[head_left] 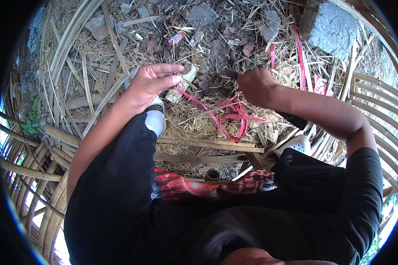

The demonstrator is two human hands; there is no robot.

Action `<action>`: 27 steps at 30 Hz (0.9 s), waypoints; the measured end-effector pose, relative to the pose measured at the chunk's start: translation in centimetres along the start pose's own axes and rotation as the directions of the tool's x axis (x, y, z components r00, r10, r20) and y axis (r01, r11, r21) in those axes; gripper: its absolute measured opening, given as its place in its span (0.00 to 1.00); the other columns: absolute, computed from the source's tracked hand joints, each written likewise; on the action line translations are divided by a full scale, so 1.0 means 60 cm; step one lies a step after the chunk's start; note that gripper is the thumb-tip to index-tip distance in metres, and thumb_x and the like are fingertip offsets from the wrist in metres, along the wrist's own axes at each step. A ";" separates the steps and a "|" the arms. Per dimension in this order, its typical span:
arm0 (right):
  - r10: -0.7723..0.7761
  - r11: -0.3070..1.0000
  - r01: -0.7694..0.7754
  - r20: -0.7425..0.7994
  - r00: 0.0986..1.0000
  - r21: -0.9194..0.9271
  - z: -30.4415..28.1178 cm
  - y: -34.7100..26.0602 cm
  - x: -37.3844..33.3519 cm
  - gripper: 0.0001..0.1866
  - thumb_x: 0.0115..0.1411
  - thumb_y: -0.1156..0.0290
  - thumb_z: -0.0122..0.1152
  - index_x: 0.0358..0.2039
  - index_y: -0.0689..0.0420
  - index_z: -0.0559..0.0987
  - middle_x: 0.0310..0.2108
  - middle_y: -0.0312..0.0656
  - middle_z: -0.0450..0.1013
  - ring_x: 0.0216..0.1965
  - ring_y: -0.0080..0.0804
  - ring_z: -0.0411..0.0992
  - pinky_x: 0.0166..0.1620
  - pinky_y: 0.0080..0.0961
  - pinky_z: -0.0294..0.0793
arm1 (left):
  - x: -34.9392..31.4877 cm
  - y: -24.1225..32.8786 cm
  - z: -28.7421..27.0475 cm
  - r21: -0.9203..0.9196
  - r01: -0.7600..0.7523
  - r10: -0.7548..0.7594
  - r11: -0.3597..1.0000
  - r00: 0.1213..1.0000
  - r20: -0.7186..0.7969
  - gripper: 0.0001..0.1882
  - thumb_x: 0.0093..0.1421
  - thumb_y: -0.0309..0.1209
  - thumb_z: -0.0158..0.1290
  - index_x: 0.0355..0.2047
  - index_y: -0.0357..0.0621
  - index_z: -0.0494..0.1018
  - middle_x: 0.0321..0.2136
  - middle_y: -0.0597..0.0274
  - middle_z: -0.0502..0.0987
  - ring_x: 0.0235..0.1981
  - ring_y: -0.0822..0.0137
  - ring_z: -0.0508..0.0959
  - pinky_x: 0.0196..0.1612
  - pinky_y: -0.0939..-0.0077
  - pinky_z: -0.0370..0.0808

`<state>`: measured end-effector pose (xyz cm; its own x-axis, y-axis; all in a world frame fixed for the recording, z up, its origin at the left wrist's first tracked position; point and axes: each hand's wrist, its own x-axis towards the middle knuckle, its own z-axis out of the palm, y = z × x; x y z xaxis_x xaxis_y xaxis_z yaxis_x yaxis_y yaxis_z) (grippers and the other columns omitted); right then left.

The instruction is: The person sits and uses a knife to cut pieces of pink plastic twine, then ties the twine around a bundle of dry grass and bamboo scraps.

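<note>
Below-left of the rough grey stone block (334, 31), your tangled pink plastic ribbon (241, 116) trails away from it toward your nearer left hand (150, 86), fingers nearly together, grip unclear; your right hand (256, 87), nearer the block, clamps a dark tool (231, 74).

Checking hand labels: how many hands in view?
2: the left hand, left of centre, by a pinkish-red ribbon; the right hand, right of centre, closed on a dark tool. No others visible.

The left hand (151, 85) pinches; the right hand (256, 87) curls, elbow bent.
</note>
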<state>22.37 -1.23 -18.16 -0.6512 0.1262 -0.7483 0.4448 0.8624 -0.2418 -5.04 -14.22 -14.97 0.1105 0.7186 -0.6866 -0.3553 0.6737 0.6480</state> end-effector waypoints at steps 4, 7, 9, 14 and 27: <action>0.154 0.988 -0.153 -0.183 0.971 0.022 -0.047 0.007 0.003 0.13 0.62 0.71 0.54 0.45 0.62 0.77 0.40 0.48 0.78 0.39 0.38 0.80 0.36 0.33 0.81 | -0.001 -0.001 -0.008 0.010 -0.004 0.004 1.000 1.000 0.025 0.18 0.61 0.24 0.59 0.51 0.34 0.75 0.43 0.59 0.81 0.40 0.72 0.82 0.48 0.78 0.79; 0.125 0.990 -0.138 -0.322 0.938 -0.018 -0.043 0.040 0.046 0.19 0.67 0.70 0.45 0.51 0.72 0.70 0.33 0.46 0.77 0.29 0.34 0.78 0.29 0.26 0.79 | 0.002 -0.002 -0.008 0.001 -0.004 0.004 1.000 1.000 0.026 0.18 0.61 0.24 0.59 0.51 0.34 0.75 0.42 0.59 0.81 0.40 0.72 0.82 0.48 0.78 0.79; 0.100 0.992 -0.122 -0.327 0.940 -0.046 -0.027 0.050 0.067 0.20 0.67 0.69 0.45 0.53 0.73 0.68 0.35 0.47 0.77 0.29 0.35 0.78 0.30 0.27 0.80 | 0.005 0.001 -0.004 0.025 0.010 -0.010 1.000 1.000 0.010 0.18 0.61 0.24 0.59 0.51 0.34 0.75 0.42 0.59 0.81 0.40 0.72 0.82 0.47 0.78 0.79; -0.027 0.993 0.021 0.052 0.998 0.112 -0.002 -0.008 0.028 0.12 0.63 0.69 0.54 0.41 0.61 0.80 0.40 0.47 0.79 0.42 0.41 0.80 0.40 0.35 0.82 | -0.005 0.000 -0.009 0.008 0.015 -0.015 1.000 1.000 -0.015 0.18 0.60 0.23 0.59 0.51 0.35 0.75 0.41 0.59 0.81 0.39 0.72 0.82 0.47 0.77 0.79; 0.030 0.998 -0.023 -0.116 0.993 0.065 -0.059 0.008 0.029 0.15 0.67 0.71 0.46 0.48 0.67 0.73 0.41 0.49 0.77 0.37 0.36 0.79 0.33 0.28 0.81 | 0.001 -0.003 -0.004 0.010 0.010 -0.010 1.000 1.000 -0.009 0.18 0.60 0.24 0.61 0.51 0.37 0.75 0.39 0.61 0.81 0.38 0.71 0.82 0.46 0.74 0.79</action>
<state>19.30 1.14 -17.37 -0.7044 0.2083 -0.6785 0.4987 0.8255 -0.2644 -5.22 -14.36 -15.19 0.1053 0.7103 -0.6960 -0.3451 0.6825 0.6443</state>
